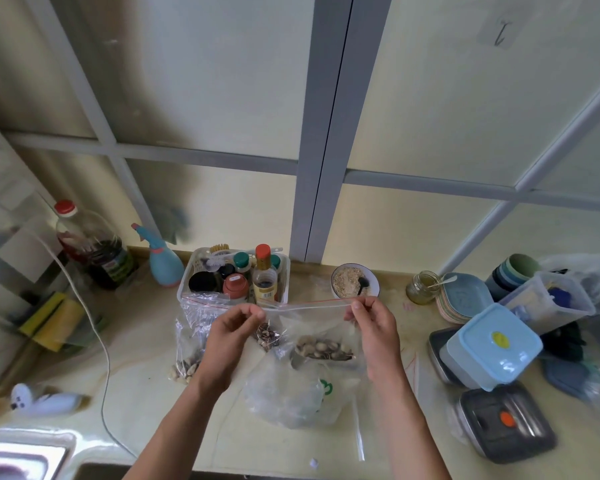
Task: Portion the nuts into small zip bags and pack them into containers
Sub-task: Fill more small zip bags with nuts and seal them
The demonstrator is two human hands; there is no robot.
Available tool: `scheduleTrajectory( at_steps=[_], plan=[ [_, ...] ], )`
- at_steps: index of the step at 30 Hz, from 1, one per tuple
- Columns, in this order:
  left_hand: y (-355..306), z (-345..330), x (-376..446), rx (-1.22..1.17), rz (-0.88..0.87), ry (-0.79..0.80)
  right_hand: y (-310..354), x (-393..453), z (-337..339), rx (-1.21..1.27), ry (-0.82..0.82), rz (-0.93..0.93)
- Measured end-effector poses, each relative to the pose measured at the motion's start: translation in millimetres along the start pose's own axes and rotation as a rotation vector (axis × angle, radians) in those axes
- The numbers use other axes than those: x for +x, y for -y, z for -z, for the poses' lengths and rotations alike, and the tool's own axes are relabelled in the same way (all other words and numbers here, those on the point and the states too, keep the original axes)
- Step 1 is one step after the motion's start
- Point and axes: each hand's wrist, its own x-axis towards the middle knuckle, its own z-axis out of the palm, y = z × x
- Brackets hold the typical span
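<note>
Clear plastic, red-lined at the seal: the small zip bag [317,327] hangs stretched between your two hands, above the pale yellow table [146,368]. Your left hand [234,327] pinches the strip at one end, and your right hand [373,322] pinches it at the other, fingers and thumb curled on the top edge. A portion of pale shelled nuts [323,349] already lies in the bottom of this bag, so filling appears done for it and sealing is the step in hand; whether the strip is fully pressed shut cannot be told.

Just left of your left hand stands a second clear zip bag [191,341] with nuts at its bottom, apparently an earlier portion. Below and between your hands lies a crumpled thin plastic bag with green print [291,396]; what it holds is unclear. A dark cluster, perhaps more nuts [267,336], lies just beyond your left hand.

To the right of your right hand, well apart, wait the light blue lidded plastic box [492,348] and a grey steel box with an orange valve [506,422]. No bag is seen inside either, so packing appears still to do.
</note>
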Motion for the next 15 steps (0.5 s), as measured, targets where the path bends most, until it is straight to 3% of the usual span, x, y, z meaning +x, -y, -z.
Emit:
scheduleTrajectory(
  at_steps=[10, 15],
  plan=[
    [11, -20, 11, 0.095, 0.167, 0.122, 0, 6, 2, 0.12, 0.026, -0.088],
    [11, -28, 14, 0.02, 0.205, 0.111, 2, 4, -4, 0.211, 0.037, -0.155]
  ],
)
